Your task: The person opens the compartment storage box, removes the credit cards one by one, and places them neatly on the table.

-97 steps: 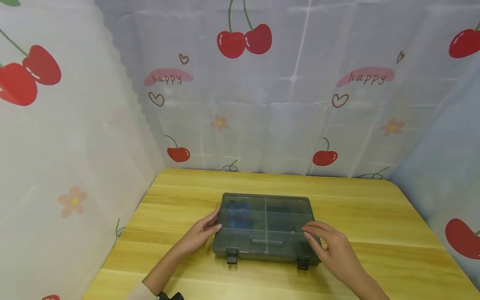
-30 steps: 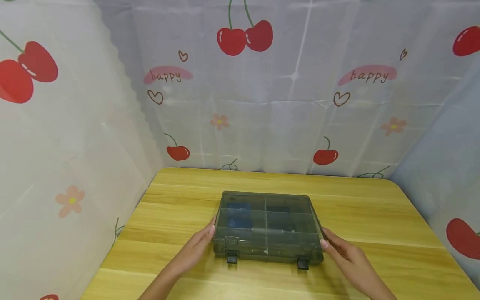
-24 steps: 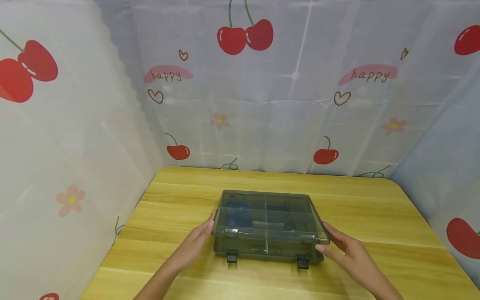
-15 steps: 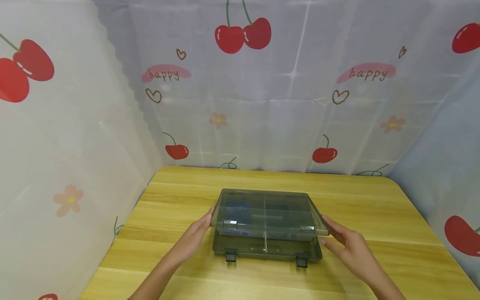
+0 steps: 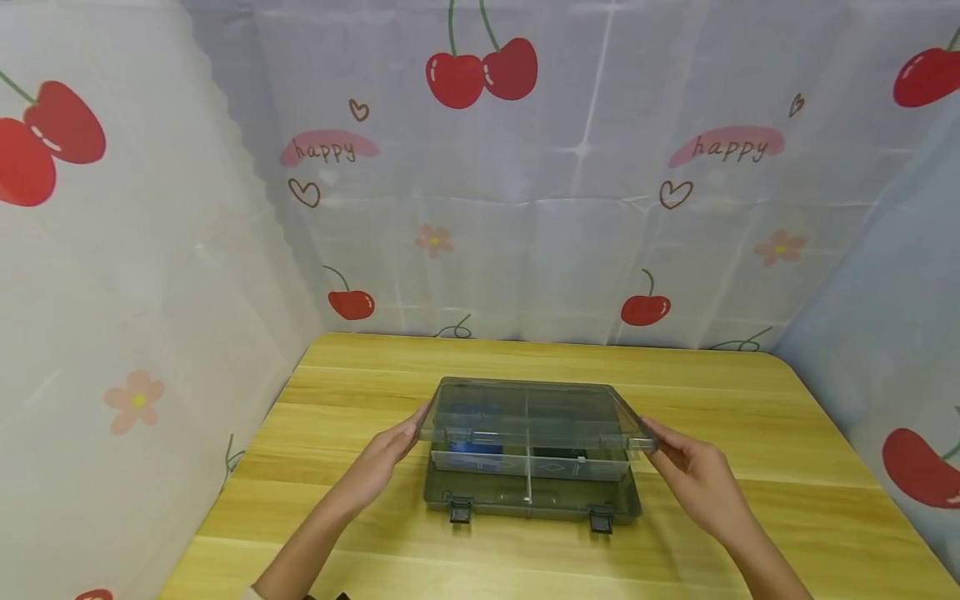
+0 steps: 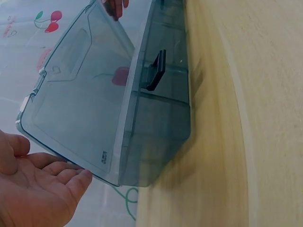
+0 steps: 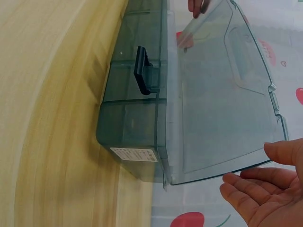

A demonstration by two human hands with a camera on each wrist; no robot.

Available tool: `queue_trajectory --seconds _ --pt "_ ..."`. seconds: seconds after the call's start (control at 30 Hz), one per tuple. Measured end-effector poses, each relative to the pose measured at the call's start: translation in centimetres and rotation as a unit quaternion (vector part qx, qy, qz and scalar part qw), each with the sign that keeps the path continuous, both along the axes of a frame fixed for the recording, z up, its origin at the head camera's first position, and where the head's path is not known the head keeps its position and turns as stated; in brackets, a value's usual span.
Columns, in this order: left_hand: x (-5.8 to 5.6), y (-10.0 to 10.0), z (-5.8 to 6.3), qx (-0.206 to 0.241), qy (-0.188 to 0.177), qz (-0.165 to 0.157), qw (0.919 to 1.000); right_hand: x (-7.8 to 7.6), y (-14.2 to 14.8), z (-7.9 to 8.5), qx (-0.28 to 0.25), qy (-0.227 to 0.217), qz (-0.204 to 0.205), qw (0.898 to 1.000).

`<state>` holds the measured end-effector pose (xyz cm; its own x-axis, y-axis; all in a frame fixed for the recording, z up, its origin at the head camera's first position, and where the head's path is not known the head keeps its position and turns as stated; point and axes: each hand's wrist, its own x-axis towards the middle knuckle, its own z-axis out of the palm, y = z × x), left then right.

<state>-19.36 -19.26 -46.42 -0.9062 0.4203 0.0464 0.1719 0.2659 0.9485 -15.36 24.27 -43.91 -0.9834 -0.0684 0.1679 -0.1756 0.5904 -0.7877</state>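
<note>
A translucent grey plastic compartment box [image 5: 480, 492] sits on the table, its two black latches [image 5: 461, 512] folded down at the front. Its hinged lid [image 5: 525, 408] is tilted up, the front edge raised off the base. Inside, behind a low divider, lie a blue item [image 5: 476, 454] on the left and a dark item [image 5: 561, 454] on the right. My left hand [image 6: 45, 184] touches the lid's left edge with extended fingers, thumb beside the corner. At the right edge my right hand [image 7: 270, 182] pinches the lid, thumb over it and fingers beneath.
The light wooden table [image 5: 360, 367] runs back to a white curtain [image 5: 525, 275] printed with cherries and hearts. More curtain hangs on both sides. A white label [image 7: 134, 154] is stuck on the box's right side.
Both hands have moved to the lid's sides, the right one from over its front right corner. The lid's front edge has risen from closed, exposing the compartments.
</note>
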Motion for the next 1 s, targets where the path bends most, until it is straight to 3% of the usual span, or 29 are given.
queue_trajectory --seconds 0.13,0.37,0.57,1.0 --pt "-0.4 -0.3 -0.1 -0.012 0.018 0.006 0.9998 -0.2 -0.2 0.2 0.004 -0.003 -0.014 1.0" --pt "-1.4 -0.7 -0.2 -0.001 0.04 -0.01 0.9992 -0.4 -0.3 0.4 0.006 -0.002 -0.028 1.0" --pt "-2.4 -0.7 0.0 -0.011 0.051 0.006 0.9986 -0.8 -0.2 0.8 0.012 -0.001 -0.032 0.999" --pt "-4.9 -0.3 0.5 -0.003 0.046 0.037 0.9983 -2.3 0.3 1.6 0.04 0.045 -0.043 0.997"
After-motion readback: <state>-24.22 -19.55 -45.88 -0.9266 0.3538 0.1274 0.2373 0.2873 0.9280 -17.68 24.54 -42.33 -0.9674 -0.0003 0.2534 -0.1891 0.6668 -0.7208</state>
